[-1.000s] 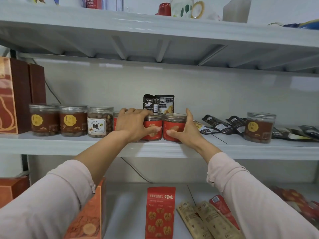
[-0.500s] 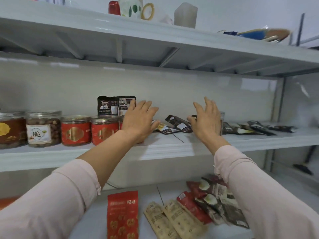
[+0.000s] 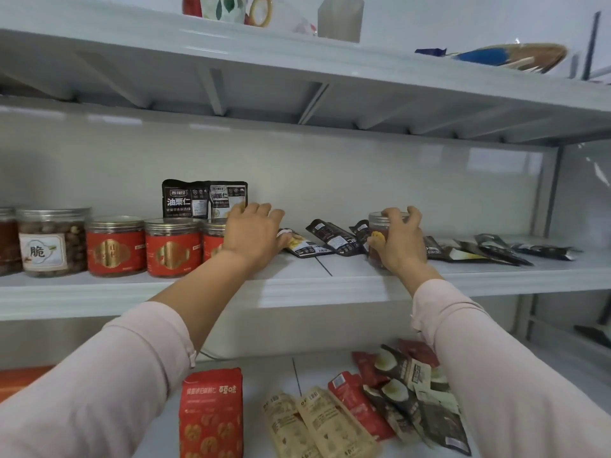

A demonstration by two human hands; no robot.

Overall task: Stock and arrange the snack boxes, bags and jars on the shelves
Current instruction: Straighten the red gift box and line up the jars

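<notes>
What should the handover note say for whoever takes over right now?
Right hand grips the clear plastic jar with a yellow label on the grey middle shelf.
Left hand open, by the row of red-labelled clear jars.
Done: jars lined up at left.
To do: likely join that jar to the row; tidy the flat black foil pouches and the loose bags on the lower shelf.

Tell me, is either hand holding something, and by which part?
The right hand grips the clear jar around its lid and upper side; the left hand is open, holding nothing.
</notes>
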